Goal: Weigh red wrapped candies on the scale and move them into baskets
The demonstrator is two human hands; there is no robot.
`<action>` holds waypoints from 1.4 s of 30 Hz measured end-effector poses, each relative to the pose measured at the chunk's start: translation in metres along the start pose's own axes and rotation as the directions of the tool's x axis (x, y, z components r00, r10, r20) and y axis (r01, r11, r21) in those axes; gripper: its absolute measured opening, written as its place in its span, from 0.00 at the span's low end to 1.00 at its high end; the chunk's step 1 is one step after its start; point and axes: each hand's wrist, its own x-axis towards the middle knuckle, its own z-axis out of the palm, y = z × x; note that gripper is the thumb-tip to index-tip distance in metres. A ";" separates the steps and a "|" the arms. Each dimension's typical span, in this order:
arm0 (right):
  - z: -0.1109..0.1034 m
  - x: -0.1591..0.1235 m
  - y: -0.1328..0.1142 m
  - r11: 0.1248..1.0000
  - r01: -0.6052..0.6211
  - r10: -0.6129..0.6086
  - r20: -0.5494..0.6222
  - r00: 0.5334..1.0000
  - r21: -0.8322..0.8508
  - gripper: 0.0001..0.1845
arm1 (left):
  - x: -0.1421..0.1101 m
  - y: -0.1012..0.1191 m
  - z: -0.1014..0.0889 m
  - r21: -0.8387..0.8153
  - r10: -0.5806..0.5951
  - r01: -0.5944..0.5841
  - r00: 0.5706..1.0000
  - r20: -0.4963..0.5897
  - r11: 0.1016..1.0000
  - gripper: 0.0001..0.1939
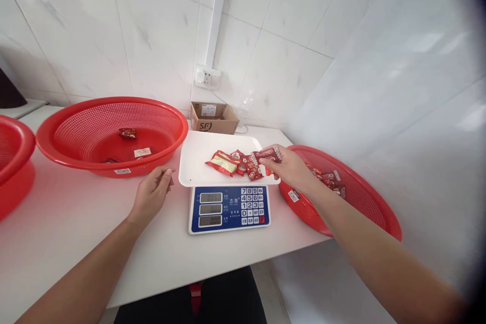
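Note:
My right hand (290,168) pinches a dark red snack packet (271,154) over the right end of the scale's white tray (199,159). Beneath and beside it, several red packets lie in a loose group on the tray, among them a red packet with a pale yellow panel (224,162) and a dark red one with white print (253,167). My left hand (154,190) hovers near the tray's left edge, fingers curled and thumb pressed to them, with nothing seen inside. The blue panel of the digital scale (230,208) faces me, its top display lit with small digits.
A red perforated basket (114,164) with a few packets stands left, and part of another red basket (15,162) sits beyond it. On the right, a tilted red basket (364,202) holds several packets. A cardboard box (216,125) rests against the tiled wall below a socket (207,77).

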 end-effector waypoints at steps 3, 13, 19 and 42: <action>0.001 0.001 -0.004 1.000 0.003 -0.003 -0.023 1.000 0.016 0.13 | -0.001 0.000 0.000 0.005 0.002 -0.002 1.000 -0.001 1.000 0.15; -0.001 0.004 0.001 0.989 -0.012 0.017 -0.028 0.999 0.146 0.12 | 0.000 0.003 -0.001 0.010 0.000 0.000 1.000 -0.009 1.000 0.15; -0.033 0.004 0.030 0.985 -0.120 0.144 -0.206 0.968 0.123 0.13 | -0.001 0.005 -0.001 0.011 -0.007 0.007 1.000 -0.010 1.000 0.16; 0.008 0.019 0.019 0.941 -0.299 0.274 0.161 0.948 0.160 0.20 | 0.001 0.000 -0.001 0.006 -0.028 0.028 0.999 0.019 1.000 0.17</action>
